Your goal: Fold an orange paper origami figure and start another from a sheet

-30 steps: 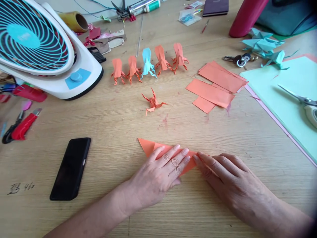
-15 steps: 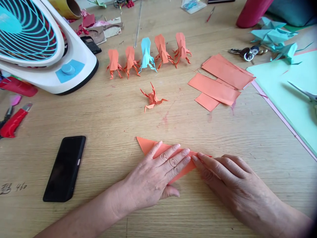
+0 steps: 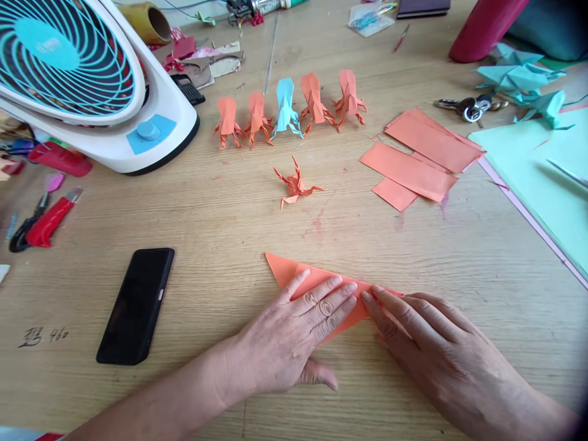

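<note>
Left hand (image 3: 294, 334) has free tabletop (image 3: 215, 275) leftward until the phone (image 3: 135, 306) blocks

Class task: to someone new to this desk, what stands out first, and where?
Probably the row of five folded paper figures, four orange and one blue, across the upper middle. The white fan looms at the upper left. Nearer, the left hand lies spread over folded orange paper, with the right hand touching it on the right.

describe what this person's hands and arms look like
The left hand and right hand are bare, with creased knuckles and no gloves or rings showing. No sleeve, watch or bracelet shows on the left forearm or right wrist.
</note>
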Available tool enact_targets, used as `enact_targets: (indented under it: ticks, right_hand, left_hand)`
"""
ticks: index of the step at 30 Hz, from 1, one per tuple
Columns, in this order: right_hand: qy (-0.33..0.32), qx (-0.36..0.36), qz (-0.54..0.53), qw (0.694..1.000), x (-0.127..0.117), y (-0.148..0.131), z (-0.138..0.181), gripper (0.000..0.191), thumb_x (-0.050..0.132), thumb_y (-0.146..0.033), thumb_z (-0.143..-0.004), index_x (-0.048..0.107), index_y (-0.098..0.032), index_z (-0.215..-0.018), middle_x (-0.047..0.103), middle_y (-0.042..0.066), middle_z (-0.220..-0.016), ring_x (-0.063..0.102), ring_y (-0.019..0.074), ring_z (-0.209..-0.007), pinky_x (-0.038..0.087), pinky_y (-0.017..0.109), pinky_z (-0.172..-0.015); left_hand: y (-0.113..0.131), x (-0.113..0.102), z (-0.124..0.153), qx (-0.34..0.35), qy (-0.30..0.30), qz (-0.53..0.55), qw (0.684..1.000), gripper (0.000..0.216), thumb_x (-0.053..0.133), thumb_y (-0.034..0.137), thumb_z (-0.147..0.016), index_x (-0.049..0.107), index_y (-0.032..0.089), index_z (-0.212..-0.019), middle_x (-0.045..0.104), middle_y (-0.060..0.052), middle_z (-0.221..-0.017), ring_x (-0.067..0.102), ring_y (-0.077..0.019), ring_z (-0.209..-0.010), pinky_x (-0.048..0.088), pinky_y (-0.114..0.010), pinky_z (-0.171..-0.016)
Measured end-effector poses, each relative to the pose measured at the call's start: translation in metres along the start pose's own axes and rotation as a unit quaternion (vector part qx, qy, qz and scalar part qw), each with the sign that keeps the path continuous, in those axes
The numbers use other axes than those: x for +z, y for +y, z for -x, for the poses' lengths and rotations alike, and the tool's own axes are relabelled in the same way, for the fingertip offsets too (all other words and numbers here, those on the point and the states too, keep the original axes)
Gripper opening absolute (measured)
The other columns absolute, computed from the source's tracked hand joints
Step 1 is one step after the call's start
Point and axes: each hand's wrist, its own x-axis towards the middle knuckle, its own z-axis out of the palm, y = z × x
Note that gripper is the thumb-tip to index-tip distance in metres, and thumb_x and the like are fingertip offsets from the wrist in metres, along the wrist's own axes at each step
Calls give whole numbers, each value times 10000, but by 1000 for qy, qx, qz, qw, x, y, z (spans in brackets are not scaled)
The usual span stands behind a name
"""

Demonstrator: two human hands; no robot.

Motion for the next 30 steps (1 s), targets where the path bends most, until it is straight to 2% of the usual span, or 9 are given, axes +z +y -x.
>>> enact_targets:
  ticks: [7, 12, 24, 30]
  right_hand:
    - [-8, -5, 14, 1000, -2, 0, 2, 469, 425, -30, -868, 588, 2, -1307, 605, 220, -1336, 585, 314, -1061, 506, 496, -874]
    - [-23, -3, 6, 1000, -3, 0, 2, 515, 418, -67, -854, 565, -6, -1343, 575, 219, -1378, 573, 322, -1091, 496, 503, -882]
    - [-27, 4, -9, 1000, 0, 2, 3, 467, 409, -95, -915, 581, -45, -1346, 577, 183, -1396, 568, 309, -1097, 471, 479, -917]
    - [-19, 18, -7, 1000, 0, 2, -3, 397, 436, -100, -961, 609, -41, -1314, 631, 172, -1313, 571, 284, -1042, 467, 442, -889]
  left_hand:
    - [5, 6, 14, -13, 19, 17, 1000, 950, 190, 764, -912, 322, 67, -1544, 148, -111, -1678, 115, -258, -1555, 121, -430, -1257]
    - [5, 7, 14, -17, 24, 24, 999, 968, 178, 775, -902, 314, 66, -1547, 177, -111, -1673, 136, -254, -1551, 138, -416, -1253]
    - [4, 7, 13, -24, 7, 38, 999, 980, 229, 795, -886, 276, 91, -1566, 192, -100, -1674, 44, -274, -1561, 71, -456, -1253]
    - [5, 7, 11, -30, 4, 38, 999, 987, 290, 795, -881, 282, 79, -1561, 183, -120, -1671, 52, -291, -1560, 23, -468, -1250]
